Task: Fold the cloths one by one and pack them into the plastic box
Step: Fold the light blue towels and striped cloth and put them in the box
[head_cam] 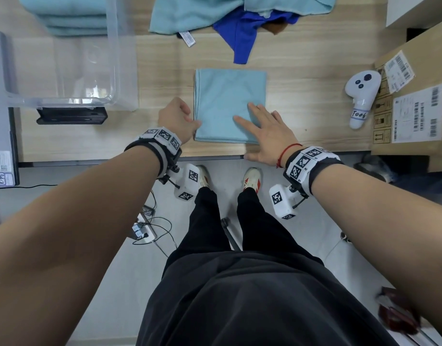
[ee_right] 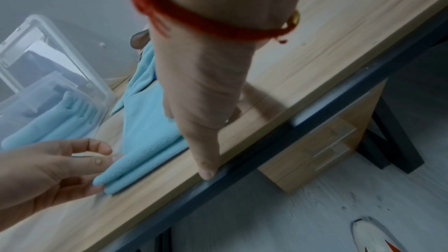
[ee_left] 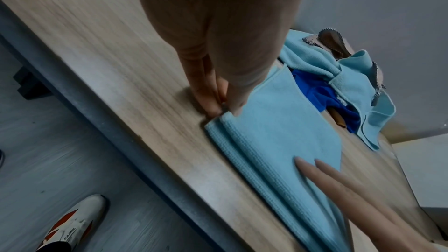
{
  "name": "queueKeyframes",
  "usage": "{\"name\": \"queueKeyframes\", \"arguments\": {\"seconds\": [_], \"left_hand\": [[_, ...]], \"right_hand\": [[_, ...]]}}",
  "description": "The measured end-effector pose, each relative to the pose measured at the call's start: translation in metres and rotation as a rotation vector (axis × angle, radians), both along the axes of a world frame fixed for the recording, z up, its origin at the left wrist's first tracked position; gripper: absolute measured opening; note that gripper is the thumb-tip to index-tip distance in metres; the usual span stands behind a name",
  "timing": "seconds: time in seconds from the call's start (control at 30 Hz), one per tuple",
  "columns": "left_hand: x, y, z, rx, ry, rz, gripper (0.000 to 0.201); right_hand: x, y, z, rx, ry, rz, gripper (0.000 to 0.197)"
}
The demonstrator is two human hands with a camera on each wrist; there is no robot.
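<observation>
A folded light-blue cloth (head_cam: 229, 96) (ee_left: 278, 137) (ee_right: 145, 122) lies square near the table's front edge. My right hand (head_cam: 252, 116) (ee_right: 206, 141) lies flat on its near right part with fingers spread and the thumb at the table edge. My left hand (head_cam: 196, 123) (ee_left: 223, 108) (ee_right: 101, 164) is loosely curled, its fingertips touching the cloth's near left corner without a clear pinch. The clear plastic box (head_cam: 115, 58) (ee_right: 72, 76) stands at the left and holds a stack of folded light-blue cloths (head_cam: 72, 21) (ee_right: 53, 124).
A heap of unfolded cloths (head_cam: 215, 13) (ee_left: 351, 83), light blue over a dark blue one (head_cam: 239, 36), lies at the table's back. A white controller (head_cam: 362, 93) and a cardboard box (head_cam: 414, 108) are at the right. A black bracket (head_cam: 72, 116) sits before the plastic box.
</observation>
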State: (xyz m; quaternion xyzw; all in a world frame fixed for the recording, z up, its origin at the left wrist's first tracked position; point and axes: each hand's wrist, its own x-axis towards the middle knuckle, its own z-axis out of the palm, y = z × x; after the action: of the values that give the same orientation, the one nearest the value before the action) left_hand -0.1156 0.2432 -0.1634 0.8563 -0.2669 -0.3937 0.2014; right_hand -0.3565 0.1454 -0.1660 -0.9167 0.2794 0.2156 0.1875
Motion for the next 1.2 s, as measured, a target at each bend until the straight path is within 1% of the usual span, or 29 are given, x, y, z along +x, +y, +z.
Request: {"name": "queueKeyframes", "arguments": {"seconds": [0.13, 0.2, 0.27, 0.3, 0.37, 0.4, 0.43, 0.5, 0.57, 0.67, 0.7, 0.73, 0.83, 0.9, 0.93, 1.03, 1.1, 1.13, 1.17, 1.2], "left_hand": [[-0.009, -0.005, 0.009, 0.078, 0.162, 0.022, 0.034], [-0.013, -0.006, 0.012, 0.135, 0.264, 0.015, 0.034], [-0.015, -0.004, 0.012, 0.178, 0.325, -0.032, 0.035], [-0.015, -0.003, 0.012, 0.187, 0.305, -0.082, 0.035], [-0.017, -0.004, 0.011, 0.164, 0.143, -0.258, 0.036], [-0.018, -0.004, 0.012, 0.125, 0.062, -0.352, 0.035], [-0.02, -0.006, 0.013, 0.073, 0.024, -0.422, 0.032], [-0.026, -0.009, 0.016, -0.024, 0.049, -0.511, 0.026], [-0.03, -0.012, 0.019, -0.081, 0.084, -0.56, 0.024], [-0.032, -0.015, 0.021, -0.056, 0.101, -0.618, 0.016], [-0.031, -0.015, 0.021, -0.027, 0.11, -0.632, 0.024], [-0.03, -0.014, 0.022, 0.003, 0.123, -0.642, 0.037], [-0.029, -0.014, 0.028, 0.064, 0.184, -0.644, 0.068], [-0.025, -0.015, 0.031, 0.091, 0.231, -0.648, 0.084], [-0.023, -0.016, 0.032, 0.114, 0.228, -0.668, 0.088], [-0.014, -0.018, 0.035, 0.192, 0.147, -0.771, 0.097], [-0.011, -0.018, 0.035, 0.22, 0.118, -0.782, 0.102], [-0.009, -0.018, 0.033, 0.212, 0.125, -0.76, 0.101], [-0.006, -0.017, 0.03, 0.19, 0.155, -0.725, 0.094], [-0.003, -0.016, 0.026, 0.158, 0.199, -0.682, 0.081]], "right_hand": [[0.003, 0.006, 0.008, -0.056, -0.03, -0.005, 0.102], [0.002, 0.01, 0.01, -0.094, -0.03, -0.014, 0.094], [0.001, 0.013, 0.01, -0.118, -0.029, -0.029, 0.085], [0.0, 0.015, 0.01, -0.121, -0.031, -0.039, 0.081], [-0.003, 0.017, 0.009, -0.116, -0.049, -0.053, 0.071], [-0.005, 0.019, 0.009, -0.112, -0.062, -0.06, 0.065], [-0.006, 0.021, 0.01, -0.108, -0.074, -0.066, 0.059], [-0.008, 0.024, 0.012, -0.097, -0.076, -0.069, 0.051], [-0.01, 0.026, 0.013, -0.081, -0.065, -0.063, 0.044], [-0.012, 0.026, 0.014, -0.086, -0.102, -0.066, 0.028], [-0.012, 0.024, 0.015, -0.09, -0.115, -0.075, 0.025], [-0.011, 0.022, 0.016, -0.092, -0.124, -0.083, 0.024], [-0.006, 0.014, 0.024, -0.077, -0.135, -0.13, 0.024], [-0.002, 0.007, 0.03, -0.03, -0.123, -0.215, 0.024], [0.0, 0.002, 0.031, 0.005, -0.115, -0.266, 0.023], [0.007, -0.012, 0.035, 0.091, -0.122, -0.375, 0.023], [0.009, -0.021, 0.037, 0.151, -0.131, -0.452, 0.019], [0.01, -0.026, 0.037, 0.18, -0.132, -0.486, 0.018], [0.012, -0.029, 0.037, 0.204, -0.13, -0.512, 0.017], [0.013, -0.032, 0.037, 0.226, -0.129, -0.533, 0.018]]}}
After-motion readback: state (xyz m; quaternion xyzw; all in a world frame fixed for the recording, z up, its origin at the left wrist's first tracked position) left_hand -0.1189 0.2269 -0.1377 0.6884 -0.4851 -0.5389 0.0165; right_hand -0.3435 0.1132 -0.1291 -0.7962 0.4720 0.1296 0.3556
